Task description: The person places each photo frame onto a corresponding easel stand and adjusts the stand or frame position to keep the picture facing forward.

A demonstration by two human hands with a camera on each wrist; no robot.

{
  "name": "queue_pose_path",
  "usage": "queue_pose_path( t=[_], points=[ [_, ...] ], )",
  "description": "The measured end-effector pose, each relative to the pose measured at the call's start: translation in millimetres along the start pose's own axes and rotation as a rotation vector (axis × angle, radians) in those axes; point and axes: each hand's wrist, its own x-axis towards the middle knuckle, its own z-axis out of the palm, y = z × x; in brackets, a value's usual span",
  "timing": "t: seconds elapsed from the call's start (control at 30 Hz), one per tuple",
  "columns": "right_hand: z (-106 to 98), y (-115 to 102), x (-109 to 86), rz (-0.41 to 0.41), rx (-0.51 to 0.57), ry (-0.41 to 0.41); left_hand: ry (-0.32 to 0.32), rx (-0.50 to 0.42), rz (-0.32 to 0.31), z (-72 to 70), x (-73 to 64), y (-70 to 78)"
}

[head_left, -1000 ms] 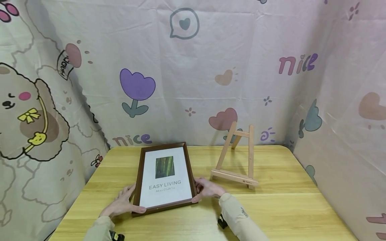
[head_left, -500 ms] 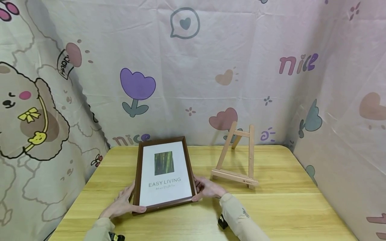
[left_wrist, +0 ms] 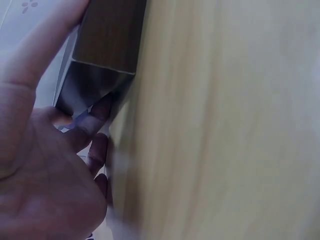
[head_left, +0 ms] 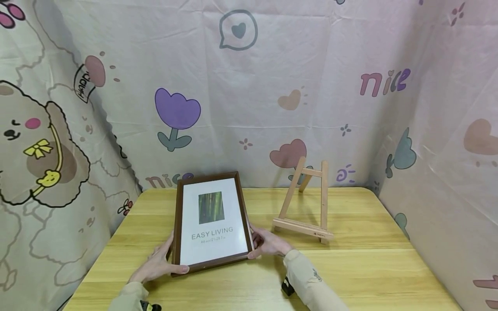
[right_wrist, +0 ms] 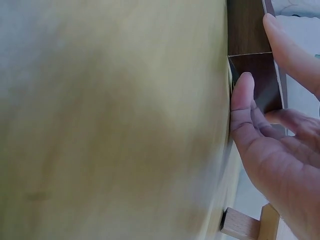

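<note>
Picture frame (head_left: 212, 220) is over the left half of the table (head_left: 369, 268), gripped near both front corners by left hand (head_left: 155, 263) and right hand (head_left: 269, 244), so neither's really closer. From the grip its long axis runs toward the back edge, top pointing that way, slightly left, far end looking tipped up. Easel (head_left: 303, 229) is off right.

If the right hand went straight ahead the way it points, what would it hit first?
Most likely the picture frame, since the right hand grips it low on one side; depth beyond is hard to judge.
</note>
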Motion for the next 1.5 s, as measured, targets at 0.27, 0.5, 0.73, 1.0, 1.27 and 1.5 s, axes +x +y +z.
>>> queue_pose_path(
  t=[0.27, 0.5, 0.73, 1.0, 1.27, 1.5],
  points=[
    [1.4, 3.0, 1.0, -0.002, -0.004, 0.01, 0.013, -0.012, 0.021, 2.1, 0.6, -0.9],
    [2.2, 4.2, 1.0, 0.001, 0.012, 0.012, 0.032, -0.016, 0.055, 3.6, 1.1, -1.6],
    [3.3, 3.7, 1.6, -0.014, 0.019, 0.006, 0.044, -0.019, 0.058, 4.4, 0.5, -1.9],
    [4.2, 0.0, 1.3, -0.038, 0.029, 0.018, 0.083, -0.081, 0.093, 5.3, 0.3, -1.1],
    [5.1, -6.4, -0.8, -0.022, -0.026, 0.07, 0.182, -0.155, 0.224, 8.1, 6.0, 1.3],
    [4.4, -7.2, -1.5, -0.052, -0.091, 0.13, 0.215, -0.173, 0.251, 8.3, 7.5, 4.6]
  ],
)
